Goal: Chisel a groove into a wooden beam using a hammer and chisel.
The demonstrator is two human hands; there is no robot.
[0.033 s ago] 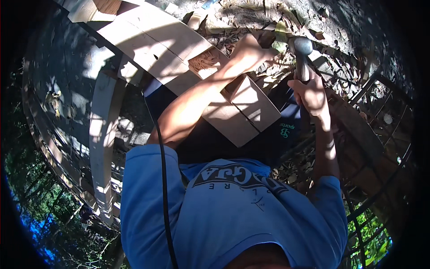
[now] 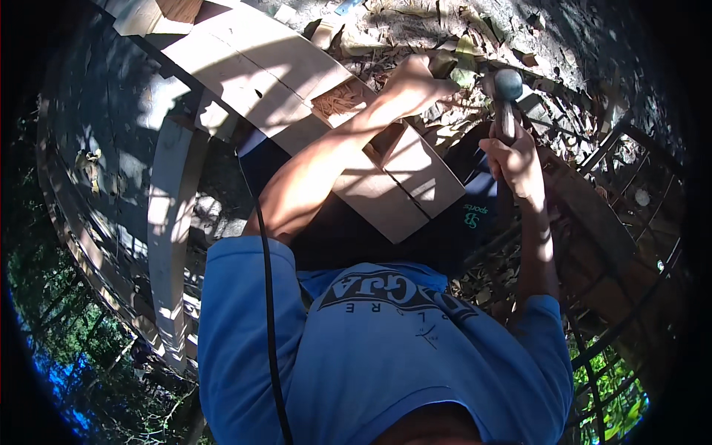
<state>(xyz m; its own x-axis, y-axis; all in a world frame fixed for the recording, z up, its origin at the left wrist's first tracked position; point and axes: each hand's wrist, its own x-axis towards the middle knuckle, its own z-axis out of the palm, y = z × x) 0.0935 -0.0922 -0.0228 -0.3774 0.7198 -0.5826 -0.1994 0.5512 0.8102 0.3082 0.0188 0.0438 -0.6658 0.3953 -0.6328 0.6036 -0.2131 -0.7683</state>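
A thick, pale wooden board (image 2: 259, 74) runs slantwise from the far left to my lap. One square recess (image 2: 340, 102) in it holds wood chips. A second, darker recess (image 2: 387, 139) lies under my left forearm. My left hand (image 2: 415, 85) is closed beside the board's far edge. Something brownish shows by its fingers, but what they hold is too unclear to name. My right hand (image 2: 517, 162) grips the handle of a mallet (image 2: 507, 85), whose rounded grey head points away from me, to the right of my left hand and apart from the board.
Dry leaves and wood scraps (image 2: 371, 44) litter the ground beyond the board. A wooden block (image 2: 152, 16) rests at its far left end. A curved wooden piece (image 2: 169, 237) stands at left. Metal bars (image 2: 630, 297) are at right. A black cord (image 2: 271, 326) hangs over my shirt.
My right hand and the mallet have shifted slightly to the right and toward me. My left hand and the board look the same.
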